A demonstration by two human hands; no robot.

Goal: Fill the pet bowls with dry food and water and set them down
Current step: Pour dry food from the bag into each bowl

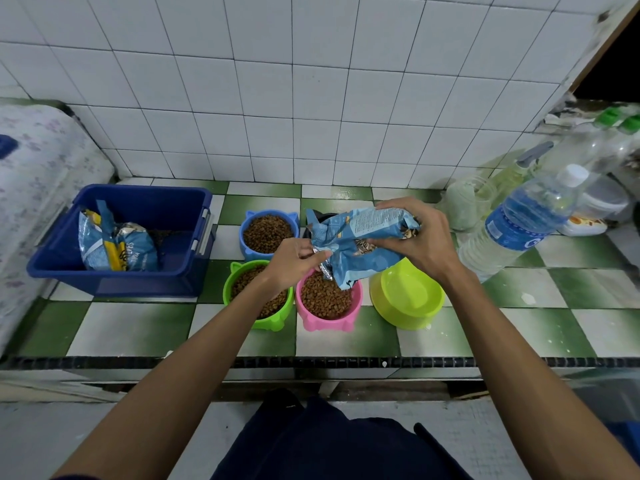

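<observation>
Both hands hold a blue dry-food bag [360, 233] tilted over the pink bowl [327, 299], which is full of brown kibble. My left hand [294, 259] pinches the bag's torn foil mouth. My right hand [419, 237] grips the bag's upper end. The blue bowl [268, 233] and the green bowl [256, 296] also hold kibble. A yellow-green bowl [407, 294] on the right holds no food. A dark bowl [317, 220] is mostly hidden behind the bag. A water bottle [519, 223] with a blue label leans at the right.
A blue plastic tub [121, 237] with another food bag [116, 245] stands at the left on the green-and-white tiled counter [138, 327]. Jars, a spray bottle [509, 171] and other bottles crowd the right back corner. A white tiled wall rises behind.
</observation>
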